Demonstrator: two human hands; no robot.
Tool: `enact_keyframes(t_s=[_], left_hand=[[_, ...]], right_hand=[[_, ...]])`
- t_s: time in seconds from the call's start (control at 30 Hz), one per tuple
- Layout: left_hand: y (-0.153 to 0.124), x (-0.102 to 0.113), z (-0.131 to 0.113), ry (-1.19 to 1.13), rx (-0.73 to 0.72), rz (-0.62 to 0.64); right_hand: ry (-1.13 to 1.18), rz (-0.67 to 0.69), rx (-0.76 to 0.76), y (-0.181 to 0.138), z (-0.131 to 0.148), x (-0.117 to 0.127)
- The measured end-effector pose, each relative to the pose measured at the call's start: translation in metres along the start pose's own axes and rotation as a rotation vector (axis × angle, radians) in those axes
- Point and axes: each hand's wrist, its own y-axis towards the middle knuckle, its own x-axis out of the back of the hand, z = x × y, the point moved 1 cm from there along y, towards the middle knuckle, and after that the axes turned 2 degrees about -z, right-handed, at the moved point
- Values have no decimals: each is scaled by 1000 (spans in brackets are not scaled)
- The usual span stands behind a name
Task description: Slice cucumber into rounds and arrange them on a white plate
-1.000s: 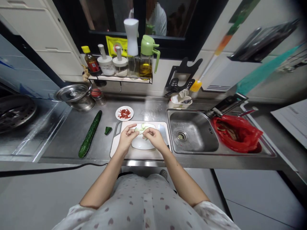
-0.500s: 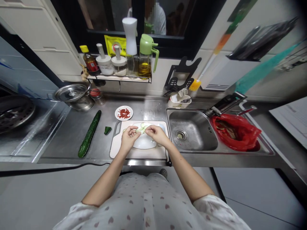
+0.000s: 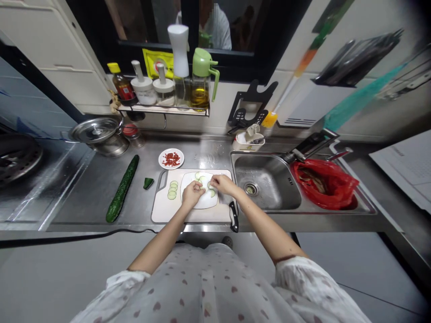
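Note:
My left hand [image 3: 191, 194] and my right hand [image 3: 222, 183] meet over a white plate [image 3: 206, 202] that sits on a white cutting board [image 3: 161, 210]. Both hands have their fingers pinched at pale green cucumber slices [image 3: 210, 193] lying on the plate. A short row of more cucumber slices [image 3: 173, 189] lies on the board left of the plate. A black-handled knife [image 3: 233, 216] rests at the board's right front corner.
A whole cucumber [image 3: 122, 188] and a cut cucumber end [image 3: 147, 182] lie left of the board. A small dish of chopped red chili [image 3: 171, 158] sits behind it. A steel sink [image 3: 266, 181] is on the right, beside a red plastic bag [image 3: 323, 183]. Bottles stand on a shelf [image 3: 161, 108].
My view has shifted so the board sits lower left. My hands have moved down onto the plate, and the row of slices on the board is now uncovered.

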Motion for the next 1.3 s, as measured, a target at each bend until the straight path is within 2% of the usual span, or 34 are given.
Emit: enact_keyframes(t_s=[0.3, 0.57, 0.9, 1.07, 1.17, 1.3], left_hand=[[10, -14, -5, 377, 21, 66], [15, -22, -3, 542, -26, 85], [17, -26, -3, 664, -93, 93], [16, -28, -3, 712, -121, 88], [16, -25, -2, 681, -143, 93], [16, -22, -3, 640, -273, 115]], right_hand=[[-232, 48, -105, 4, -14, -19], [-364, 75, -61, 3, -17, -31], [-412, 45, -44, 2, -18, -36], [-391, 38, -90, -1, -18, -35], [-335, -25, -109, -7, -18, -30], [-318, -123, -167, -21, -15, -29]])
